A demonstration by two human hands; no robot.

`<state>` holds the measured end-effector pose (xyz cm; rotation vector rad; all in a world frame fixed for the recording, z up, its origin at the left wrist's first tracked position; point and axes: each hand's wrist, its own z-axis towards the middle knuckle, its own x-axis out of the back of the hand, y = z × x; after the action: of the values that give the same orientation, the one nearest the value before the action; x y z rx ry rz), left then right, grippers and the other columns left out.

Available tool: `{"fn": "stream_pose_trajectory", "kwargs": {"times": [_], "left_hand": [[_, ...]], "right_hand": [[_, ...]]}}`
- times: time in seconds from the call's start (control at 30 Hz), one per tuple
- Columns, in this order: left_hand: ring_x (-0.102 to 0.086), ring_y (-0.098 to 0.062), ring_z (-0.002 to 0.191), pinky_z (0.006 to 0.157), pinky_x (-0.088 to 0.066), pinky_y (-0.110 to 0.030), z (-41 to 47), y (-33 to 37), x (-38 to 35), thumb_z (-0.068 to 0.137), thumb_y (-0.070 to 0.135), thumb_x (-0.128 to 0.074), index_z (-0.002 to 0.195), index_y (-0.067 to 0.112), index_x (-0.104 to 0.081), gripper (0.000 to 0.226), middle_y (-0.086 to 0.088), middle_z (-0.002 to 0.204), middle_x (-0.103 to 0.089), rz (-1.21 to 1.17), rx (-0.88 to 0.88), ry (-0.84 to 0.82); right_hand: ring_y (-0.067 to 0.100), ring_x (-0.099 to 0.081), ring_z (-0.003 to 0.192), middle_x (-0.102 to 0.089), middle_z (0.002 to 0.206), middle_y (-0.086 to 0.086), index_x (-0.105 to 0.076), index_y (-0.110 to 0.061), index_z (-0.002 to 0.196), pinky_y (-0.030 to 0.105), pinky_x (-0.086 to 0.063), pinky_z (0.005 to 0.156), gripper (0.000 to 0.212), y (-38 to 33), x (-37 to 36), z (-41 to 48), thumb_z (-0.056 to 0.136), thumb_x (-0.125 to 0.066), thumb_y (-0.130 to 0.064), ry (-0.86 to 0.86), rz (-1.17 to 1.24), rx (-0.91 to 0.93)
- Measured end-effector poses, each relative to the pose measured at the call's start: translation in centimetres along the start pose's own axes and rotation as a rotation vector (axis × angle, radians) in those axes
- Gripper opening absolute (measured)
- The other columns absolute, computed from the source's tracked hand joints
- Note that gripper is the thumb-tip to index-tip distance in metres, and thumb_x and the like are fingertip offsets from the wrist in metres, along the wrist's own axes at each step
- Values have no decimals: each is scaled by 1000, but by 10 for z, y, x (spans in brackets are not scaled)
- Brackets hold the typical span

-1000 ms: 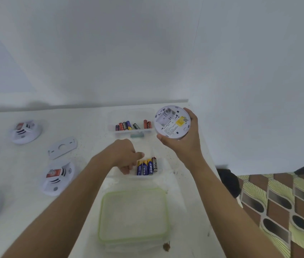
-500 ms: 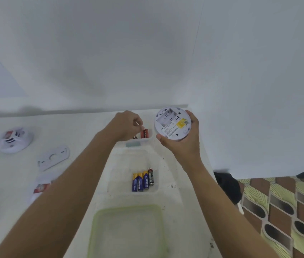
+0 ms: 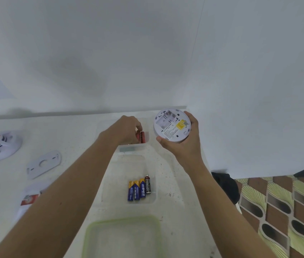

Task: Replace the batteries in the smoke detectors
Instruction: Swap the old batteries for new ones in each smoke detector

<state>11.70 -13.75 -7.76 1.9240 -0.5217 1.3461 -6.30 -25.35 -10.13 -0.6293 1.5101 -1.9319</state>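
My right hand (image 3: 182, 146) grips a round white smoke detector (image 3: 171, 125) above the table's far right corner. Its back faces me, with a yellow label and an open battery bay in which I see no cells. My left hand (image 3: 123, 131) reaches into the far clear tray (image 3: 134, 146), fingers curled down and pinching at a red battery (image 3: 142, 137); the hand hides the tray's other contents. The nearer clear tray (image 3: 113, 183) holds several batteries (image 3: 140, 189), blue-and-yellow ones and a black one.
A green-rimmed clear lid (image 3: 121, 237) lies nearest me. To the left are a white detector (image 3: 2, 144), a flat mounting plate (image 3: 44, 163) and another detector (image 3: 29, 199) partly behind my forearm. The table edge runs down the right, with patterned floor (image 3: 287, 211) beyond.
My left hand went from the nearer tray to the far tray and now has its fingers on the red batteries. The right hand keeps the detector in the same place.
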Motion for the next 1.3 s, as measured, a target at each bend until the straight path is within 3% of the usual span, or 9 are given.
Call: {"fn": "stream_pose_trajectory", "kwargs": {"times": [0.1, 0.2, 0.3, 0.43, 0.53, 0.63, 0.73, 0.93, 1.3], "left_hand": [[-69, -13, 82, 69, -52, -23, -6, -2, 7, 80, 33, -67, 94, 22, -76, 20, 9, 87, -73, -106, 29, 19], [-70, -25, 80, 61, -53, -28, -19, 1, 14, 88, 25, -53, 78, 19, -76, 25, 11, 78, -73, -307, 53, 137], [-66, -31, 75, 67, -56, -41, -34, 9, 16, 91, 22, -47, 85, 17, -72, 27, 15, 80, -74, -493, -23, 335], [-54, -28, 59, 53, -44, -29, -55, 28, 24, 93, 5, -51, 97, 10, -60, 11, 12, 65, -67, -654, -223, 590], [-61, -29, 63, 59, -50, -33, -61, 41, 34, 92, 7, -60, 92, 6, -57, 3, 19, 65, -66, -622, -344, 562], [-62, -11, 62, 59, -50, -20, -58, 46, 39, 92, 16, -66, 91, 13, -63, 4, 9, 71, -69, -498, -417, 529], [-63, -8, 70, 64, -52, -20, -51, 46, 35, 92, 21, -68, 95, 11, -69, 10, 5, 78, -70, -407, -473, 471], [-49, -16, 94, 83, -35, -13, -47, 47, 15, 94, 27, -62, 97, 15, -72, 16, 5, 97, -53, -264, -528, 517], [-51, -20, 105, 75, -49, -20, -56, 41, -5, 99, 25, -53, 123, 22, -68, 28, 11, 125, -41, -329, -518, 492]], "right_hand": [[-7, -55, 115, -53, 127, -12, -41, -17, 137, 16, -53, 86, 89, 2, -1, 0, 66, -89, 7, -6, -1, 0], [-4, -55, 119, -53, 129, -14, -40, -17, 139, 24, -56, 91, 93, 2, -2, -2, 63, -92, -4, -6, -13, -4], [-2, -54, 120, -53, 128, -14, -41, -17, 139, 29, -56, 95, 93, 2, -2, -3, 63, -93, -5, -25, -34, 4], [-10, -53, 114, -52, 125, -11, -41, -14, 135, 11, -48, 91, 89, 3, -1, -2, 64, -91, 4, -73, -69, 45], [-11, -54, 114, -53, 125, -10, -40, -13, 135, 7, -46, 89, 91, 2, -1, -2, 62, -91, 5, -126, -83, 50], [-10, -54, 115, -53, 127, -10, -38, -17, 135, 8, -46, 91, 92, -1, -3, -4, 60, -92, -7, -163, -91, 53], [-7, -56, 116, -55, 129, -9, -39, -18, 136, 11, -47, 92, 92, -3, -4, -6, 63, -92, 1, -183, -85, 50], [1, -59, 118, -57, 127, -11, -42, -11, 138, 16, -50, 92, 91, -6, -3, -10, 63, -91, 6, -187, -76, 66], [17, -56, 126, -56, 134, 1, -38, -6, 142, 33, -52, 101, 97, -11, 5, -8, 63, -92, -8, -177, -76, 73]]}}
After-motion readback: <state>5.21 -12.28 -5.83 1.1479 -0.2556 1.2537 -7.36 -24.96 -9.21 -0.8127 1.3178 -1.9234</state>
